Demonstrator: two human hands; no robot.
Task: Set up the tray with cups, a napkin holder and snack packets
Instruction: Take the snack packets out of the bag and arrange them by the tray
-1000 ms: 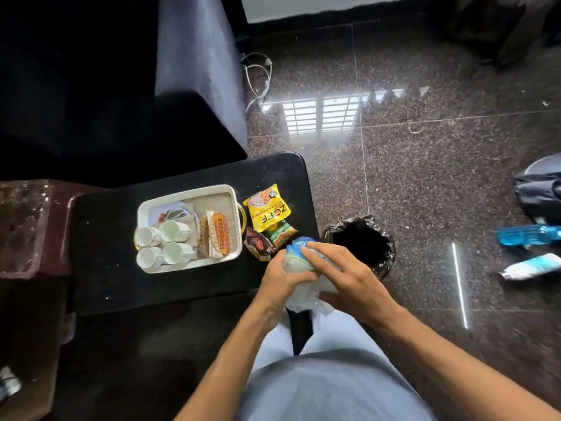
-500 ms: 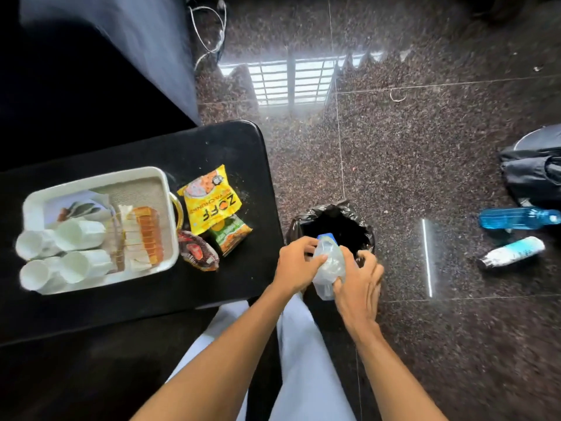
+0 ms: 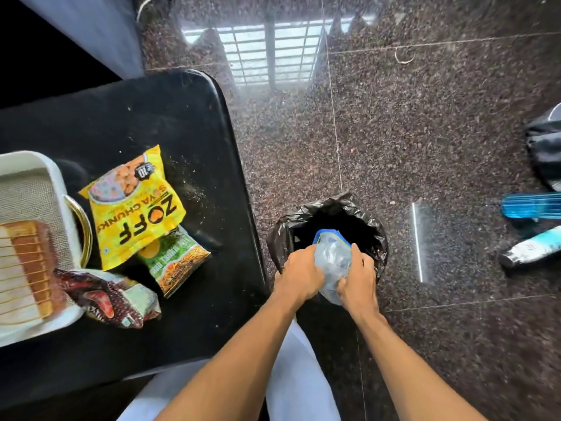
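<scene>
My left hand and my right hand both grip a crumpled clear plastic wrapper with a blue edge, held over the mouth of a bin lined with a black bag on the floor. On the black table lie a yellow snack packet, a green packet partly under it, and a dark red packet. The white tray sits at the left edge, with a wooden napkin holder full of napkins in it. The cups are out of frame.
The table's rounded right edge runs close beside the bin. On the granite floor to the right lie a blue bottle, a white and teal bottle and a dark bag. My legs in light trousers are below.
Both hands carried the plastic wrapper from above the table edge rightward to the bin opening. My view followed, so the tray slid to the left edge and the cups left the frame.
</scene>
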